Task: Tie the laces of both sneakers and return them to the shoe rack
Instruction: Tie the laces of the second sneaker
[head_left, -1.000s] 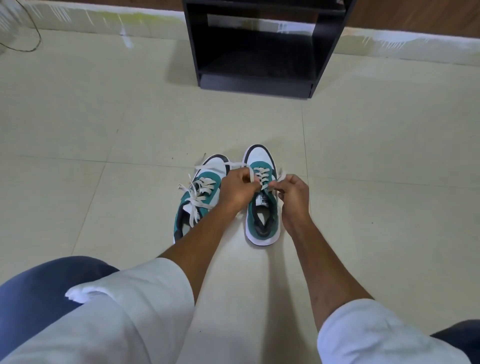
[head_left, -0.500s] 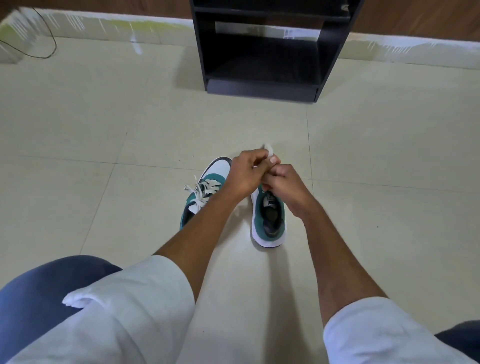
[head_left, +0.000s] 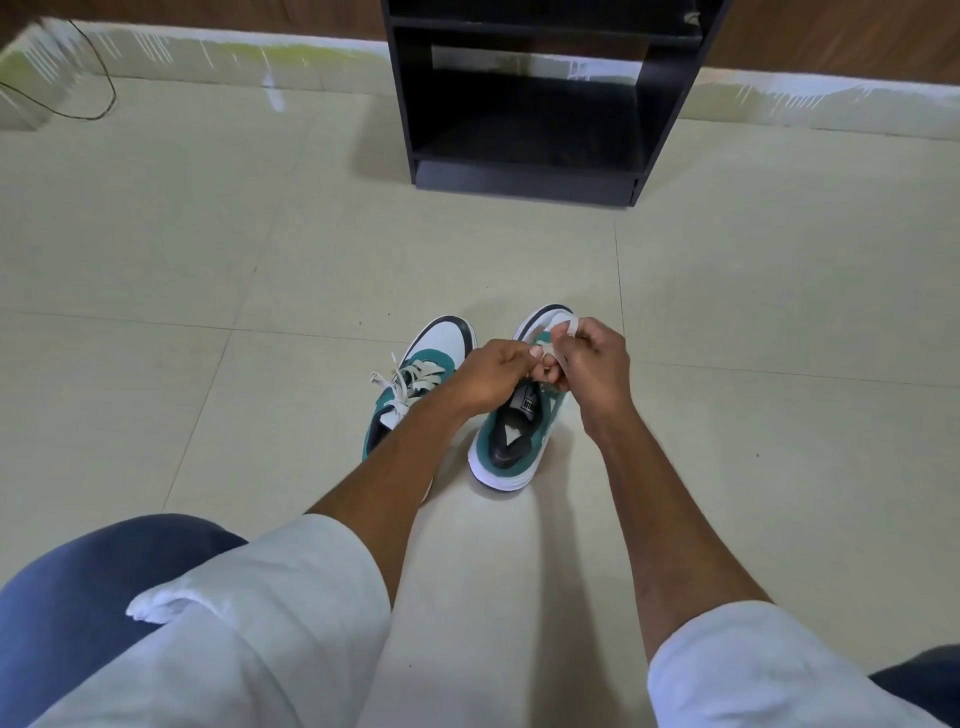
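Two green and white sneakers stand side by side on the tiled floor, toes pointing away from me. Both hands work over the right sneaker (head_left: 511, 447). My left hand (head_left: 491, 376) pinches its cream lace above the tongue. My right hand (head_left: 592, 361) is closed on a loop of the same lace (head_left: 563, 328), lifted over the toe. The left sneaker (head_left: 441, 348) lies partly behind my left forearm, its laces (head_left: 402, 382) loose and spread to the left. The black shoe rack (head_left: 524, 176) stands farther away, against the wall.
Pale floor tiles surround the shoes on all sides. A thin black cable (head_left: 98, 98) runs along the floor at the far left by the skirting. My knees in blue trousers (head_left: 78, 597) and white sleeves fill the lower edge.
My hands, joined over the right sneaker's toe half a second ago, have drawn apart; the right hand has pulled a lace loop up to the right. The camera has tipped slightly upward.
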